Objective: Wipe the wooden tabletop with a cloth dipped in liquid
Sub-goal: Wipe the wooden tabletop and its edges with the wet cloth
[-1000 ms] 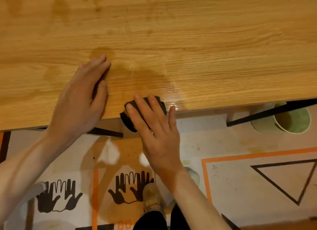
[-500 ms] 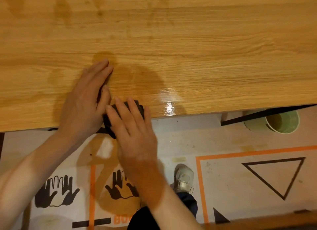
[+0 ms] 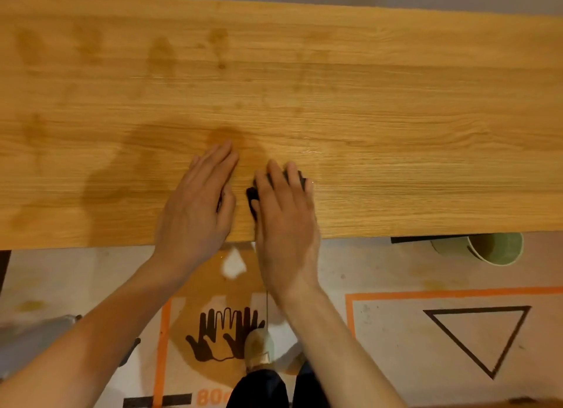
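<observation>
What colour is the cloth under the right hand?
Black; the cloth peeks out beneath the right hand in the head view.

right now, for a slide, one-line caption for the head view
Right hand presses a dark cloth on the wooden tabletop; left hand rests flat beside it.

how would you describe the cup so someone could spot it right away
Follow the near edge of the wooden tabletop to the right. Just below it on the floor stands a pale green cup, partly tucked under the table edge. It is the only round, open-topped thing there, above the black triangle outline.
</observation>
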